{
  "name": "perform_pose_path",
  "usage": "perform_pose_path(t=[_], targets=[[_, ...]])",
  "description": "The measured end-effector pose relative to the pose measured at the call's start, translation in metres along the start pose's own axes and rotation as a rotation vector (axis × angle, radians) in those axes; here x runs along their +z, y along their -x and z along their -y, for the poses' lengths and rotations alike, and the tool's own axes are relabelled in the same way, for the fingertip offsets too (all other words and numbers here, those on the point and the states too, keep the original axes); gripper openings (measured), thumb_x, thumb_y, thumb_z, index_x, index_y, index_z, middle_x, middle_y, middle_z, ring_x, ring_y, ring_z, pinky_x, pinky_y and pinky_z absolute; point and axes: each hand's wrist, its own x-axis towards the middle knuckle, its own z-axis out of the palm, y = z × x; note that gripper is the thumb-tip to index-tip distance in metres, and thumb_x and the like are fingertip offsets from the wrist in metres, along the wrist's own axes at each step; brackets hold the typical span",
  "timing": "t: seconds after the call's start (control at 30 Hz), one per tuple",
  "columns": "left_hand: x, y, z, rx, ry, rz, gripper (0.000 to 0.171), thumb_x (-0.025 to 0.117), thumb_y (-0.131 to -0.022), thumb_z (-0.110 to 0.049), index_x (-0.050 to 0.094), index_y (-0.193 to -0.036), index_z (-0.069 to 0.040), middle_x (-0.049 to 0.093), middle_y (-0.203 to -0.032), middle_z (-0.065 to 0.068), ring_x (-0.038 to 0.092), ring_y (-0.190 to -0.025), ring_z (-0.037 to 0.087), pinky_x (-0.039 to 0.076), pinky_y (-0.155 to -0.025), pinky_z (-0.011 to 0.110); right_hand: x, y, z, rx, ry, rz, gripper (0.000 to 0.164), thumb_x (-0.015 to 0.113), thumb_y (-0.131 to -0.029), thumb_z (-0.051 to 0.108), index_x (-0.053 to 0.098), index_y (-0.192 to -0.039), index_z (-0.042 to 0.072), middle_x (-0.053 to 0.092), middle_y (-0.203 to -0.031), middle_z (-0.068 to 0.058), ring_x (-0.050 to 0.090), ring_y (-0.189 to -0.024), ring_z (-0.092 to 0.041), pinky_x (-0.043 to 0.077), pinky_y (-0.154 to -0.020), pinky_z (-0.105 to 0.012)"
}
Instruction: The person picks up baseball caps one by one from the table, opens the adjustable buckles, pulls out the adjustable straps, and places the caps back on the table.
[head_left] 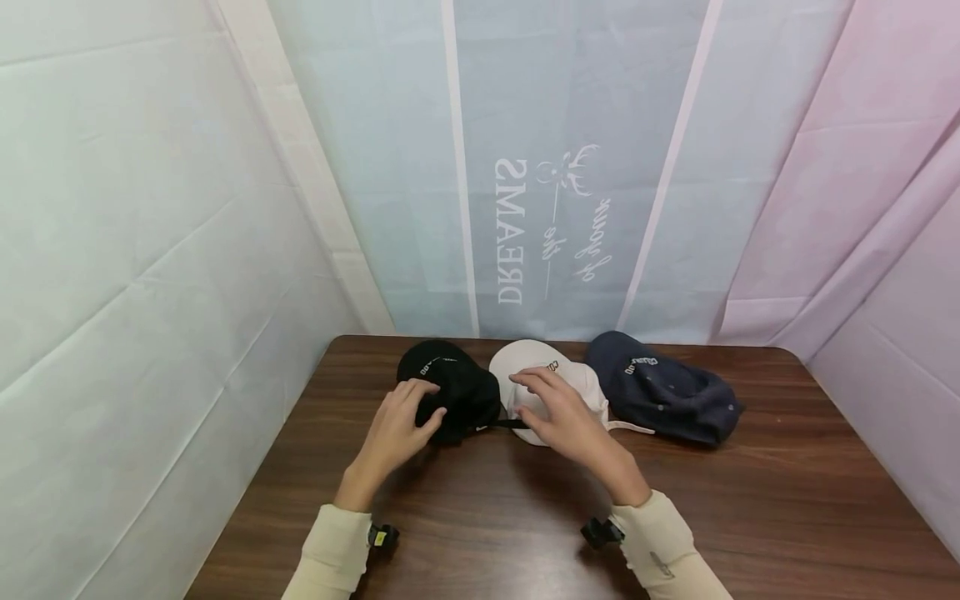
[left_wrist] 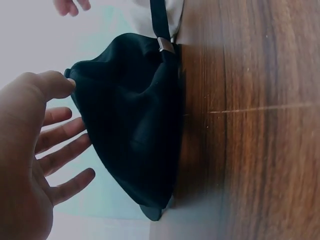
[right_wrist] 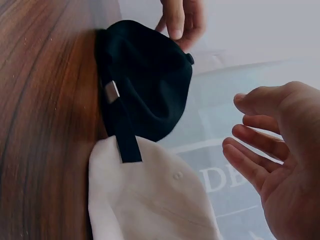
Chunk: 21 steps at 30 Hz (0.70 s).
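At the back of the table lies a black cap (head_left: 468, 387), its dark strap and metal buckle stretching toward the white cap (head_left: 513, 357) beside it. My left hand (head_left: 397, 427) is at the black cap's near left side, thumb and fingers spread apart, with the thumb tip right at the crown in the left wrist view. Over the white cap hovers my right hand (head_left: 562, 417), fingers relaxed and nothing in its grasp. In the right wrist view the strap end lies across the white cap (right_wrist: 150, 200). A navy cap (head_left: 675, 400) sits to the right.
The three caps form a row along the far edge of the brown wooden table (head_left: 480, 517). Behind it hangs a pale blue cloth (head_left: 420, 167) with mirrored lettering. White cloth walls (head_left: 150, 333) close in the left and right sides.
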Motion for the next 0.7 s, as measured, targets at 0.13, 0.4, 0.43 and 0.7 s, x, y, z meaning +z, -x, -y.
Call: perform_pose_path(t=[0.13,0.4,0.43,0.7], targets=[[0.002,-0.001,-0.002,-0.006,-0.005,-0.023,0.035,0.083,-0.094,-0.024,0.068,-0.123,-0.009,0.071,-0.122,0.007,0.067,-0.114,0.028,0.056,-0.097,0.053,0.007,-0.006,0.002,-0.023,-0.003,-0.006,0.044,0.081,-0.091,0.006,0.069,-0.133,0.003,0.068,-0.134,-0.012,0.065,-0.126,-0.027,0.054,-0.105,-0.047],[0.011,-0.003,-0.004,-0.039,-0.016,-0.011,0.040,0.085,-0.092,-0.027,0.066,-0.122,-0.009,0.069,-0.124,0.007,0.066,-0.113,0.028,0.056,-0.095,0.050,0.025,-0.015,0.007,-0.030,0.000,0.023,0.042,0.081,-0.093,0.007,0.069,-0.132,0.002,0.066,-0.135,-0.014,0.064,-0.127,-0.028,0.055,-0.104,-0.047],[0.012,-0.003,-0.004,-0.043,-0.018,-0.008,0.040,0.085,-0.093,-0.027,0.066,-0.122,-0.009,0.069,-0.124,0.007,0.066,-0.113,0.028,0.056,-0.095,0.050,0.027,-0.015,0.008,-0.025,0.004,0.029,0.042,0.081,-0.093,0.007,0.069,-0.133,0.003,0.066,-0.136,-0.014,0.065,-0.127,-0.028,0.056,-0.104,-0.046],[0.017,-0.003,-0.004,-0.062,-0.030,-0.012,0.041,0.087,-0.091,-0.025,0.067,-0.122,-0.008,0.069,-0.122,0.006,0.065,-0.111,0.027,0.055,-0.093,0.047,0.042,-0.014,0.004,-0.019,0.056,0.051,0.043,0.082,-0.094,0.011,0.069,-0.134,0.006,0.065,-0.136,-0.009,0.064,-0.127,-0.026,0.057,-0.104,-0.043]])
